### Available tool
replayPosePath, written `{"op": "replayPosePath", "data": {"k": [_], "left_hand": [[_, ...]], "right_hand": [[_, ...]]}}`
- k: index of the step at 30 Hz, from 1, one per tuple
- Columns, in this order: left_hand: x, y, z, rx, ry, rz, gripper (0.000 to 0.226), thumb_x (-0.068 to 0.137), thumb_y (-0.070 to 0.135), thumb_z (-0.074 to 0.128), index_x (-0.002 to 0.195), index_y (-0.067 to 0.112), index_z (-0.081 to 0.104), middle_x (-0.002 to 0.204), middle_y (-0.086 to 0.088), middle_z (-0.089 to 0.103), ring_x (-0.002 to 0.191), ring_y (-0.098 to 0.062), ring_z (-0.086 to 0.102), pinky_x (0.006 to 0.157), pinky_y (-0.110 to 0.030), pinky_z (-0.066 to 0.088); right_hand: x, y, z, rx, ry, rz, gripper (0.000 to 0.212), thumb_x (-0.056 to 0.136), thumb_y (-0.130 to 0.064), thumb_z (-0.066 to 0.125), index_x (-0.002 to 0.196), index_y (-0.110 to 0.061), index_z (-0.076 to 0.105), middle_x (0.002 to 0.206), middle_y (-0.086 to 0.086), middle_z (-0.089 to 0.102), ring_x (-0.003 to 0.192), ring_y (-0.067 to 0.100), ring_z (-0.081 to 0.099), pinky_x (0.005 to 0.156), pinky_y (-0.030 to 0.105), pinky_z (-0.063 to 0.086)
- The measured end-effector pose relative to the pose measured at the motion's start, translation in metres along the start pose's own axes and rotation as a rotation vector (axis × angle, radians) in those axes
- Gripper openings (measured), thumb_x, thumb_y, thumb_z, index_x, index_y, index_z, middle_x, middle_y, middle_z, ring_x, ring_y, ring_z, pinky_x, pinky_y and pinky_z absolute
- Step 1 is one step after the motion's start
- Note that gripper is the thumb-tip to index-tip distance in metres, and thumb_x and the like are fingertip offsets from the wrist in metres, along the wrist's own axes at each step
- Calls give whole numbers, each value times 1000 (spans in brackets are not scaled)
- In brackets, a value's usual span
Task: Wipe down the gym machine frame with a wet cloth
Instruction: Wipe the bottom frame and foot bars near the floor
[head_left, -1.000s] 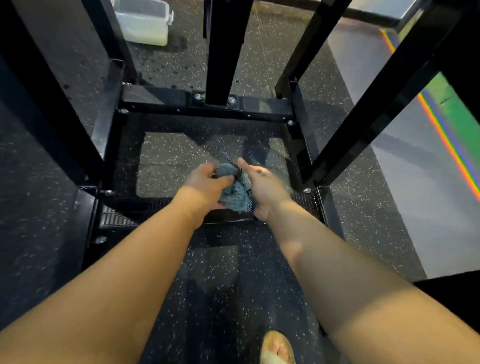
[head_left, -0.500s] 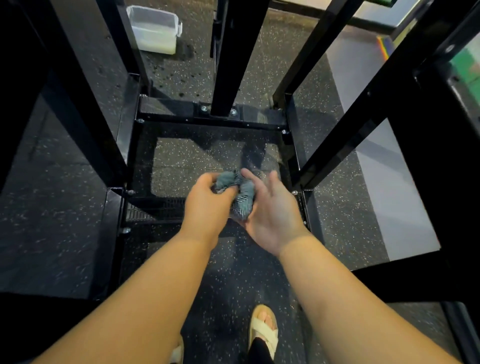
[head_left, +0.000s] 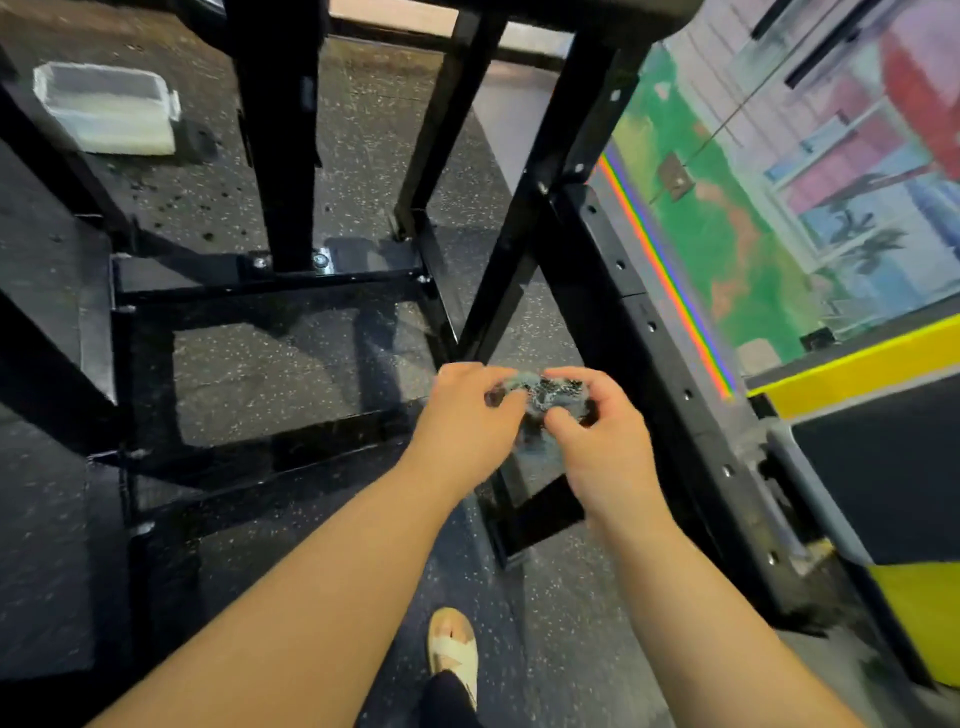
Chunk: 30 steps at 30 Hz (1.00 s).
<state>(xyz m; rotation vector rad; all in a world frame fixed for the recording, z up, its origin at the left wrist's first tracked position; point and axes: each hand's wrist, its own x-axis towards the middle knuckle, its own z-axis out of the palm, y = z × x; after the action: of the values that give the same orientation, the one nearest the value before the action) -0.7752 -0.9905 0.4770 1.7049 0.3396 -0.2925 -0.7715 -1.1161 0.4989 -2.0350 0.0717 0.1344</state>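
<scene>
I see the left hand (head_left: 470, 415) and right hand (head_left: 597, 441) have shifted rightward, in front of the slanted black steel post (head_left: 524, 234) of the gym machine frame, and the crumpled grey-blue wet cloth (head_left: 545, 389), earlier bunched against the open right palm, is now pinched by both sets of curled fingers.

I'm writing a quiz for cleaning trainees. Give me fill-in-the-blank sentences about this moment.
1. The crumpled grey-blue cloth is bunched ____ the left hand and right hand.
2. The white plastic tub stands on the speckled ____.
3. The bolted steel machine frame is painted ____.
Missing: between, floor, black.
</scene>
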Motion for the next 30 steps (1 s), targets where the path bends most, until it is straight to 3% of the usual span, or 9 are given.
{"op": "replayPosePath", "data": {"k": [3,6,10,13,17,20,23,28,30], "left_hand": [[7,23,39,-70,-142,-129,37,97,29,43,133,23,50,131,1,50,119,-20,50,103,-39,42],[15,33,80,-63,-249,-205,38,98,29,42,135,24,47,130,4,51,118,-18,49,105,-36,40],[25,39,131,-42,-341,-280,41,99,31,41,139,23,42,144,0,41,129,-21,42,107,-40,38],[41,43,152,-43,-306,-346,41,99,30,41,138,21,45,141,-3,44,128,-23,42,107,-40,38],[64,46,163,-80,-234,-372,25,100,29,41,120,23,54,105,3,52,102,-19,51,104,-41,41],[80,54,173,-224,-141,-332,40,101,24,37,140,15,39,126,-2,52,110,-21,47,104,-41,40],[95,67,180,-492,-36,-416,44,103,25,35,146,16,31,148,-2,35,131,-22,39,105,-39,38],[96,64,187,-650,8,-512,26,101,27,39,119,17,54,121,-2,57,109,-18,56,92,-36,48],[94,62,189,-646,11,-535,29,100,29,41,121,15,55,116,-5,58,103,-19,58,91,-36,50]], "right_hand": [[0,8,-68,-350,249,-313,39,70,5,56,86,-30,60,102,-1,58,95,1,53,87,6,37],[14,46,-124,-622,345,-345,33,69,11,59,92,-11,68,115,12,55,109,12,49,100,11,31],[31,129,-154,-954,-79,-306,46,71,4,75,115,-5,66,136,25,48,123,48,47,99,55,41],[39,158,-164,-932,-110,-374,47,79,4,63,125,-9,61,140,20,46,124,46,47,96,52,44],[89,143,-150,-854,-15,-514,35,87,-7,51,119,-1,64,126,24,58,114,45,56,96,46,40],[153,118,-126,-803,-52,-468,39,89,0,48,126,-4,60,136,21,51,125,36,49,102,42,45],[189,104,-116,-734,-95,-370,41,97,-4,44,134,-16,54,150,4,37,135,13,36,110,27,32],[119,132,-159,-717,-126,-477,39,92,-13,42,126,-9,60,136,12,54,128,29,48,106,27,34],[102,142,-171,-710,-169,-500,42,91,-18,38,124,-8,62,133,12,56,125,28,50,109,25,30]]}}
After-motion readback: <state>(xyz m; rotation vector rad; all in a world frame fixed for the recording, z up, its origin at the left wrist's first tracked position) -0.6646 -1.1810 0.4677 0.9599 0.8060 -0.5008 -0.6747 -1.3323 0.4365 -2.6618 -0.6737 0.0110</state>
